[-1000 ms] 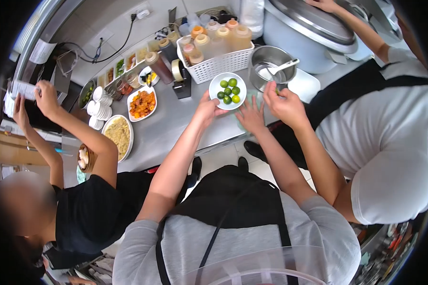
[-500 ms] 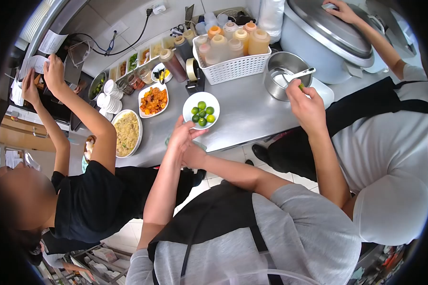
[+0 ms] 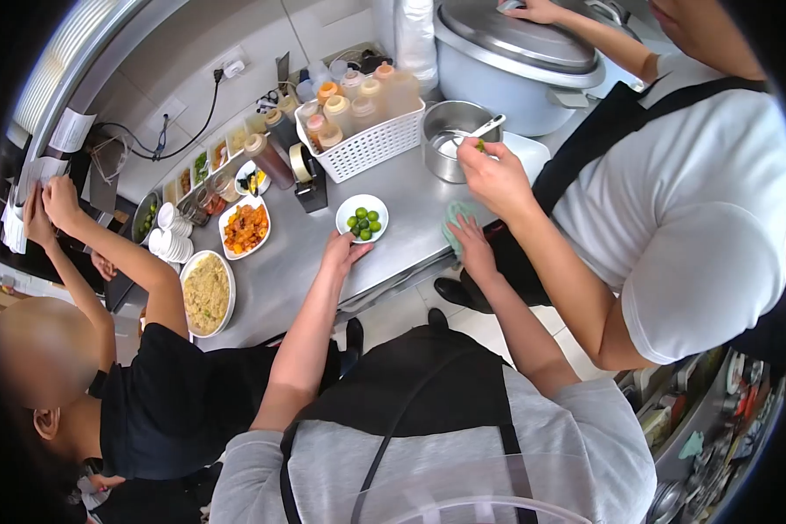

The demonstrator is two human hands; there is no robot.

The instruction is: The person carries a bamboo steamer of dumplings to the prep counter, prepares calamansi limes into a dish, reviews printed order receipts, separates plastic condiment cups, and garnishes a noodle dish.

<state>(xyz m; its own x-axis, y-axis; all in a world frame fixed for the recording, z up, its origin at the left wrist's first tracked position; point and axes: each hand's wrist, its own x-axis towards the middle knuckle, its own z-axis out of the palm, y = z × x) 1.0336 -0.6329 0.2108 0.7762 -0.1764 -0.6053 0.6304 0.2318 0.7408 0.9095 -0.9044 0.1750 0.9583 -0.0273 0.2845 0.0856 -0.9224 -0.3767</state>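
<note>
My left hand (image 3: 346, 252) grips the near rim of a small white bowl (image 3: 341, 210) at the middle of the steel counter. Several small green limes (image 3: 368, 224) lie in it. To the right, at the counter's front edge, my right hand (image 3: 476, 247) presses on a light green cloth (image 3: 456, 224), its fingers lying over the cloth. Above that, a co-worker's hand (image 3: 498, 181) pinches something small and green beside a steel pot (image 3: 445, 162) with a white-handled utensil (image 3: 485, 127) in it.
Behind the bowl stand a tape dispenser (image 3: 309, 186) and a white basket (image 3: 368, 155) of sauce bottles. A dish of orange-red food (image 3: 245, 227) and a plate of fried rice (image 3: 208, 294) sit left. A large lidded cooker (image 3: 498, 74) is back right. Co-workers flank me closely.
My right hand has moved from beside my left wrist to the right with the green cloth. The lime bowl sits farther right of the tape dispenser. The view has turned right.
</note>
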